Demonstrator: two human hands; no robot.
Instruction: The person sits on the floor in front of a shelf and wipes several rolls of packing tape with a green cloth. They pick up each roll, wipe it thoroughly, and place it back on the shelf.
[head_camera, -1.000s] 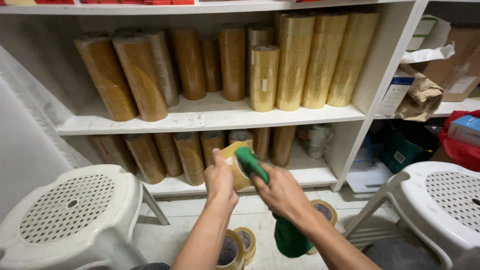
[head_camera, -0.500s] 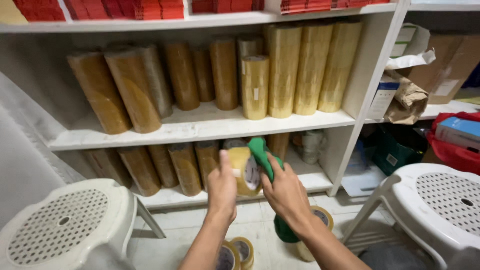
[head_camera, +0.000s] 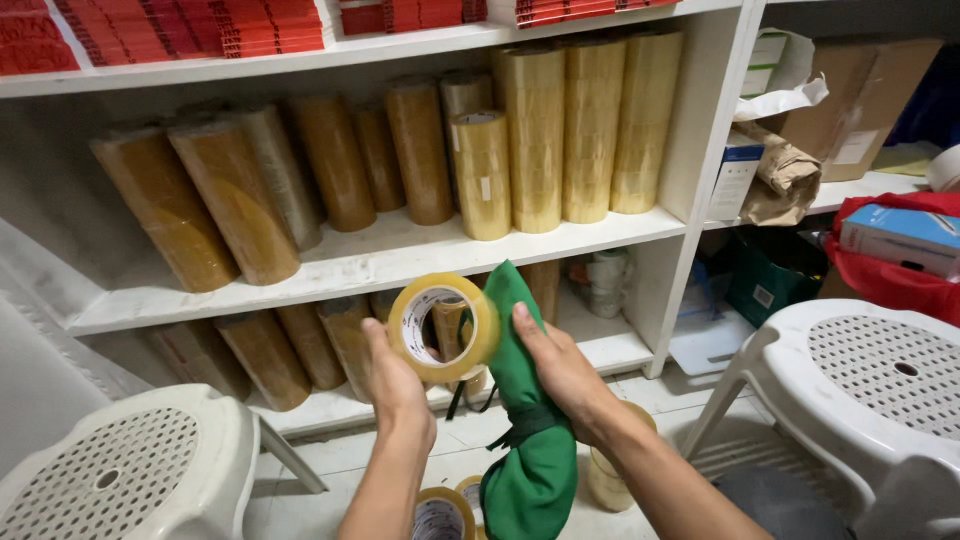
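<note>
Yellowish translucent tape, a single round roll with a white core (head_camera: 443, 322), now faces the head camera with its hollow centre open, where half a second ago it showed its side; it is raised higher, in front of the lower shelf. The left hand (head_camera: 392, 375) has its fingers closed on the roll's lower edge, and the right hand (head_camera: 560, 372) grips a green cloth bag (head_camera: 528, 440) tied with a dark cord, pressed against the roll's right rim. Behind, tall stacks of brown and pale yellow tape rolls (head_camera: 530, 140) stand on the white middle shelf (head_camera: 400, 262). Red flat packs (head_camera: 190, 28) line the top shelf, and a crumpled brown paper bag (head_camera: 780, 180) sits right.
</note>
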